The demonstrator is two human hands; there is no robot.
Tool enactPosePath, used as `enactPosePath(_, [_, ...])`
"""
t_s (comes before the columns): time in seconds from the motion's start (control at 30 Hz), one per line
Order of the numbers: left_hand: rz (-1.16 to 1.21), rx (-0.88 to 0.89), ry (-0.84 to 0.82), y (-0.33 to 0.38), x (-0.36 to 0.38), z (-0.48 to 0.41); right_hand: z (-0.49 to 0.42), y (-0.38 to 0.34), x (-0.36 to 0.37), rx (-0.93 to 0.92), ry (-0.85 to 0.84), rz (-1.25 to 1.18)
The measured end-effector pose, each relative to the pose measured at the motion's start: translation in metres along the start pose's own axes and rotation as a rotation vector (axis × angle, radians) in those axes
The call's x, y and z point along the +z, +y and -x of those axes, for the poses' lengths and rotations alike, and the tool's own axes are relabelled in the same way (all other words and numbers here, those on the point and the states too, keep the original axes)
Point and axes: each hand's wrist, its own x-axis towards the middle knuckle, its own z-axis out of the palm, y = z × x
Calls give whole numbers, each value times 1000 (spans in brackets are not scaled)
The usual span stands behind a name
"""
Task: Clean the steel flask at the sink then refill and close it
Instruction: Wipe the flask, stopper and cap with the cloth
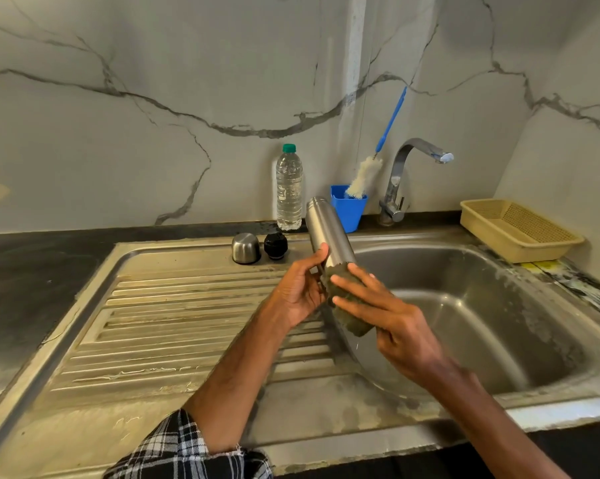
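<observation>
The steel flask (326, 229) is open and tilted, its mouth pointing up and away, above the left rim of the sink basin (464, 305). My left hand (302, 288) grips its lower body. My right hand (381, 309) presses a dark green scrub pad (350, 316) around the flask's bottom end, which the pad hides. The steel cup lid (245, 248) and the black stopper (276, 246) stand side by side on the drainboard (174, 326), behind my left hand.
A water bottle (289, 188) with a green cap stands against the wall. Beside it, a blue cup (348, 209) holds a bottle brush (364, 178). The tap (400, 181) rises behind the basin. A beige basket (519, 229) sits at the back right.
</observation>
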Motion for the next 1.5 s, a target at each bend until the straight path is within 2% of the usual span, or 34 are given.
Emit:
enactPosePath(0.13, [11, 19, 18, -2, 3, 1, 1, 7, -5, 301, 179, -55])
enactPosePath(0.3, [13, 31, -19, -1, 1, 1, 4, -4, -3, 34, 72, 9])
enactPosePath(0.43, [2, 42, -51, -1, 1, 1, 1, 3, -5, 283, 220, -37])
enactPosePath(0.47, [-1, 36, -64, -2, 1, 2, 1, 1, -4, 281, 213, -31])
enactPosePath(0.6, [-19, 15, -163, -1, 1, 5, 3, -8, -1, 66, 78, -8])
enactPosePath(0.77, [-97, 33, -146, -4, 5, 5, -5, 0, -7, 353, 228, -88])
enactPosePath(0.93, [-32, 20, -199, -5, -2, 4, 2, -8, -1, 94, 88, -67])
enactPosePath(0.97, [-19, 18, -213, -4, -1, 4, 0, -5, -3, 109, 92, -83])
enactPosePath(1.1, [-30, 38, -227, -4, 5, 7, -8, 3, -10, 407, 232, -138])
enactPosePath(1.13, [-28, 39, -234, -6, 6, 8, -7, 1, -8, 393, 231, -118])
enactPosePath(1.27, [-20, 40, -262, -8, 5, 7, 4, -6, 0, 94, 95, -60])
enactPosePath(1.3, [-16, 45, -266, -7, 5, 6, 3, -4, -1, 88, 99, -70])
enactPosePath(1.43, [-58, 57, -248, -9, 7, 6, -7, 9, -7, 369, 254, -113])
enactPosePath(1.5, [-70, 59, -246, -11, 7, 6, -6, 5, -4, 341, 238, -76])
